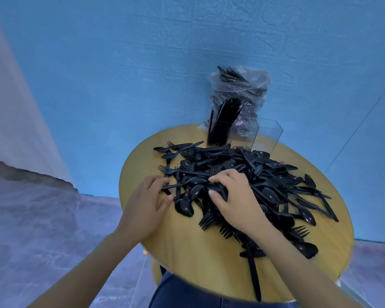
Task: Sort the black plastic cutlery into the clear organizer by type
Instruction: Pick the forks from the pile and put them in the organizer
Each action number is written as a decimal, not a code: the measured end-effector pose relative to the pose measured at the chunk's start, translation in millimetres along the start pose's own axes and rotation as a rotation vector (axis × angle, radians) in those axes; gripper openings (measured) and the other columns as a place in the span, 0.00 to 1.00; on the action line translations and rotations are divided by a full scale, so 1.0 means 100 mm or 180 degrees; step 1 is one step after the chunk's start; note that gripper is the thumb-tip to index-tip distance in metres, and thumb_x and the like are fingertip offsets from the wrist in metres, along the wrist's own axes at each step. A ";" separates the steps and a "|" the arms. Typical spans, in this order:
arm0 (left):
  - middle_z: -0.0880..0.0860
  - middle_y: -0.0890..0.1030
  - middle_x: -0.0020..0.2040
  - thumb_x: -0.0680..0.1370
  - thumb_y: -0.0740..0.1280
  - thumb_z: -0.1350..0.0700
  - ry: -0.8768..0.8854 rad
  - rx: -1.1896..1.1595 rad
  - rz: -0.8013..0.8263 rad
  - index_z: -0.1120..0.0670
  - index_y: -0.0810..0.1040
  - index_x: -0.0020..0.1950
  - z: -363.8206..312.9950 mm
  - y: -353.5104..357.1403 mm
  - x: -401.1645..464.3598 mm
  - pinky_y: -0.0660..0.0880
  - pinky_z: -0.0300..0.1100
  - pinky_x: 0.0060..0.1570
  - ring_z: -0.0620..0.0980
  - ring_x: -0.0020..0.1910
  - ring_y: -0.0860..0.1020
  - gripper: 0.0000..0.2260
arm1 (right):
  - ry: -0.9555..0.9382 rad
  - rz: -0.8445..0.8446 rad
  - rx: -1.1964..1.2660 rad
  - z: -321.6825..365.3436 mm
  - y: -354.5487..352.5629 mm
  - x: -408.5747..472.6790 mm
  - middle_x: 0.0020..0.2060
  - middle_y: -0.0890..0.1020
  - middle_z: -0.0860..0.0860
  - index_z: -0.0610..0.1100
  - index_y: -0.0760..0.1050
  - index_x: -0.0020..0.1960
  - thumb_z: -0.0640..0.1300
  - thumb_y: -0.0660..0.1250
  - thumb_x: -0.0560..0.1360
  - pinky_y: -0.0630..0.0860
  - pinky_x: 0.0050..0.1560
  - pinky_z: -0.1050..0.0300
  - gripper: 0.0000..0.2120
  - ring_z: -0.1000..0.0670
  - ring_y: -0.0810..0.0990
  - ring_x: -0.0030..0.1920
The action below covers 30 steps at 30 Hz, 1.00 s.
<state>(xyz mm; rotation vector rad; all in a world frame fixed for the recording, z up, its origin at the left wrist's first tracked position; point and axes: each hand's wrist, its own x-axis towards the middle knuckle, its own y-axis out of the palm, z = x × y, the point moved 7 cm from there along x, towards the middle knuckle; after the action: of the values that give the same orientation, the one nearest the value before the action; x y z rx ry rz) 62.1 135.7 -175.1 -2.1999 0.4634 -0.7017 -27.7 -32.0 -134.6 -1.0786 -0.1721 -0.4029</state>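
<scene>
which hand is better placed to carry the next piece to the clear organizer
Right, probably: the right hand already lies on the black plastic cutlery pile, nearer the clear plastic organizer; the left hand sits at the pile's left edge.

Both bare forearms reach forward. The left hand [147,201] lies palm down, fingers curled; the right hand [236,200] arches, fingertips [212,179] bent downward.

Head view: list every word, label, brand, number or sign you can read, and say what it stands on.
None can be read. The black cutlery pile, the clear organizer, the plastic bag, the round wooden table and the blue wall show no print, and any moulded marks on the cutlery are too small to tell.
</scene>
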 end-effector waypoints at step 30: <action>0.47 0.68 0.65 0.79 0.62 0.57 0.0029 -0.0284 -0.0249 0.53 0.71 0.66 -0.30 0.21 -0.17 0.67 0.35 0.60 0.40 0.60 0.66 0.15 | -0.0120 -0.0438 -0.0112 -0.32 -0.05 -0.36 0.51 0.81 0.52 0.44 0.81 0.53 0.39 0.69 0.74 0.62 0.51 0.74 0.08 0.51 0.75 0.54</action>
<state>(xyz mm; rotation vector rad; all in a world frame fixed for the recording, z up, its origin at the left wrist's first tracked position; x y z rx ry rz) 28.1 114.3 -180.0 -2.3100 0.4224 -0.7457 -64.5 -54.0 -157.3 -1.1129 -0.2746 -0.5110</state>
